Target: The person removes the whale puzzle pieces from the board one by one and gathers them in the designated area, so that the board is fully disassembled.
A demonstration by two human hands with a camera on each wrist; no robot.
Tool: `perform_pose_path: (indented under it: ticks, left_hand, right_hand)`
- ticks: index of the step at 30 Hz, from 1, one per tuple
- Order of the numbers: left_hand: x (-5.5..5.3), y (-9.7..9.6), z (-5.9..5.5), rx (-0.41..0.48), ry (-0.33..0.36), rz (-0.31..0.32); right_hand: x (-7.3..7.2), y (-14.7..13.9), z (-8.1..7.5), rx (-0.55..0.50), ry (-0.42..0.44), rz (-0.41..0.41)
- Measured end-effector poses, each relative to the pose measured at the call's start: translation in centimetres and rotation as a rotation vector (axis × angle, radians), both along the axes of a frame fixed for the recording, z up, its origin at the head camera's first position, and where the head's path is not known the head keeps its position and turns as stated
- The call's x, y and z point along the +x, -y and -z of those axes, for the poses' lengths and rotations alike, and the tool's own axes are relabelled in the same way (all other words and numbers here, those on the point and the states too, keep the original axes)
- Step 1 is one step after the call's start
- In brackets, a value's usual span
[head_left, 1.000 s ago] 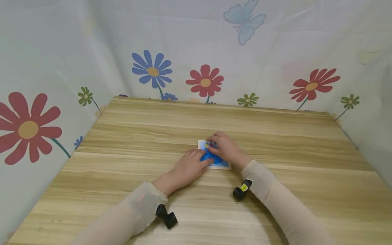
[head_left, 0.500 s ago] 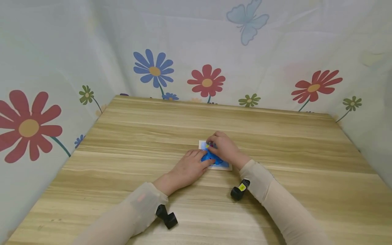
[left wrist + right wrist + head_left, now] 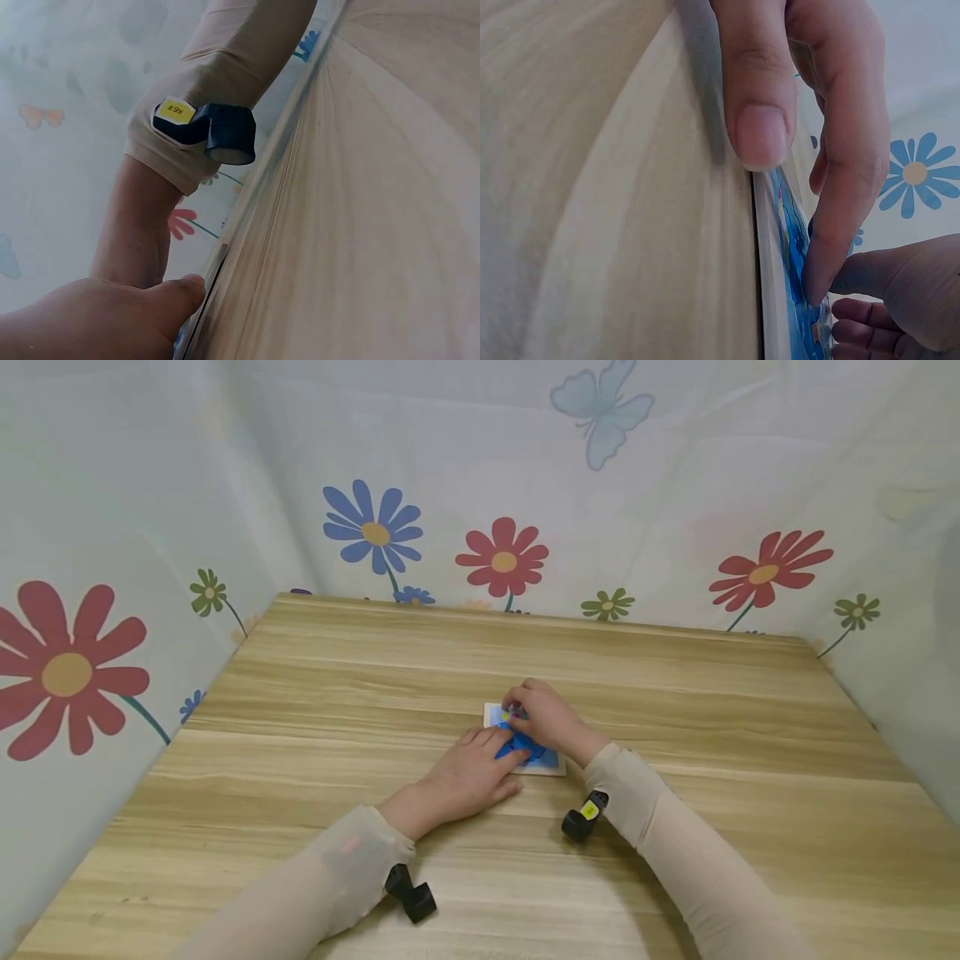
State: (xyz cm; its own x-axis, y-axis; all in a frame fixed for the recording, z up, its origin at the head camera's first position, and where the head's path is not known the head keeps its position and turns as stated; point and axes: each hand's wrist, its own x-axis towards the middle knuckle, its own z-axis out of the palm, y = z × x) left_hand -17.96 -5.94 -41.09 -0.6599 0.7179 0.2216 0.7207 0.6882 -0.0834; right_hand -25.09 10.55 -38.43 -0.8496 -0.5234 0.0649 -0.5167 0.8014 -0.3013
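Observation:
A small flat board (image 3: pixel 551 770) with a pale rim and a blue picture lies on the table under both hands. On it sits a bright blue shape (image 3: pixel 528 747) of unclear kind. My left hand (image 3: pixel 461 774) rests at its left side, fingers extended onto the blue shape. My right hand (image 3: pixel 551 718) arches over the upper part, thumb and fingers around small yellow and magenta details whose form is too small to tell. In the right wrist view, a finger (image 3: pixel 836 202) of the right hand touches the blue surface. The left hand (image 3: pixel 915 289) appears beyond it.
The wood-grain table (image 3: pixel 337 693) extends around the board on all sides. Behind it hangs a white curtain (image 3: pixel 457 452) printed with flowers and a butterfly. Black wrist cameras, one on the left wrist (image 3: pixel 410 893) and one on the right wrist (image 3: pixel 585 817), stick out below the sleeves.
The left thumb and fingers have spread slightly over the blue shape. The right hand has shifted a little, with its fingers staying over the upper part of the board.

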Motion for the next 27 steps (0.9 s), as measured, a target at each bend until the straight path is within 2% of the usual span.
perform_pose_path:
  ticks: [9, 20, 27]
  left_hand:
    - [-0.07, 0.08, 0.41, 0.057, 0.092, 0.019]
    - [0.18, -0.01, 0.47, 0.074, 0.064, 0.044]
    - [0.16, -0.04, 0.38, 0.071, 0.09, 0.043]
  right_hand:
    - [0.06, 0.13, 0.08, -0.007, 0.009, 0.012]
    - [0.06, 0.18, 0.09, -0.031, 0.017, 0.02]
    - [0.07, 0.26, 0.02, -0.038, 0.036, 0.031]
